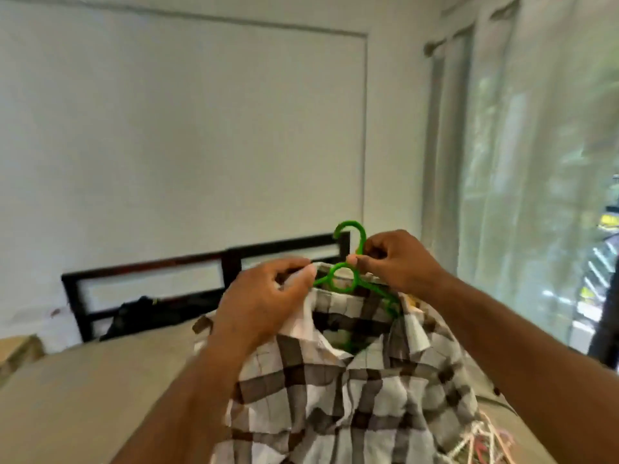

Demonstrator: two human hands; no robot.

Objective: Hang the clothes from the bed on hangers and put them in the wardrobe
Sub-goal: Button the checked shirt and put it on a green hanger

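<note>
The green plastic hanger, with a round hook and a ring at its neck, is held up over the bed. One arm runs down inside the collar of a soft, crumpled woven shirt checked in white, grey and brown; the hanger's lower part is hidden by the cloth. The right hand pinches the hanger's neck just below the hook, fingers curled. The left hand grips the shirt's collar edge beside the ring, fingers bunched around the fabric. The shirt hangs in folds between the forearms and its hem is cut off at the bottom edge.

Beneath lies the bed's smooth beige sheet, with a black bar-framed headboard behind. A dark heap rests against the headboard, too blurred to identify. At lower right, thin pink and white strands show, hard to make out. A plain pale wall rises behind, and sheer white curtains hang at the right.
</note>
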